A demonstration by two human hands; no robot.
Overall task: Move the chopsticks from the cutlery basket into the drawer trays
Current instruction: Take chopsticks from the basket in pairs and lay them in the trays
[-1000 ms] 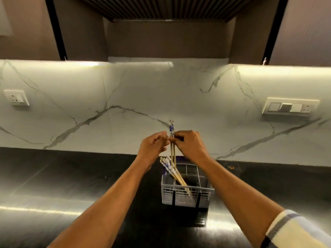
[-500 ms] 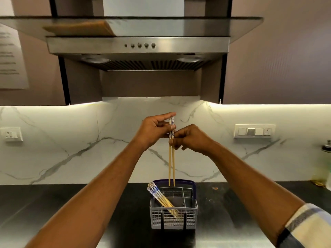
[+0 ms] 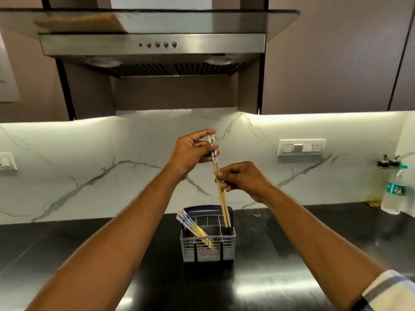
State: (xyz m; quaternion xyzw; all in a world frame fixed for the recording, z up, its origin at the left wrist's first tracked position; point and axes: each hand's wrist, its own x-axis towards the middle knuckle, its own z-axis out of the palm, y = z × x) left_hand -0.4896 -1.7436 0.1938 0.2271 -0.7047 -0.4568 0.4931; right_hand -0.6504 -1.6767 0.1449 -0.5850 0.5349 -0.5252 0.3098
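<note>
A grey plastic cutlery basket [image 3: 207,251] stands on the black counter in front of me. Several wooden chopsticks with blue-and-white tops [image 3: 190,225] lean to the left inside it. I hold a pair of chopsticks [image 3: 221,194] nearly upright above the basket, tips down by its rear right corner. My left hand [image 3: 190,152] pinches the patterned top ends. My right hand [image 3: 241,178] grips the pair at mid-length. No drawer or tray is in view.
A steel range hood [image 3: 152,44] hangs overhead. The marble backsplash carries a switch plate [image 3: 302,147] on the right and a socket [image 3: 6,161] at the far left. A water bottle [image 3: 394,190] and oil bottles [image 3: 381,173] stand at the counter's right end.
The pair has been lifted up out of the basket. My right hand has slid down from the top ends to mid-length, and the pair now tilts slightly. The camera has tilted upward.
</note>
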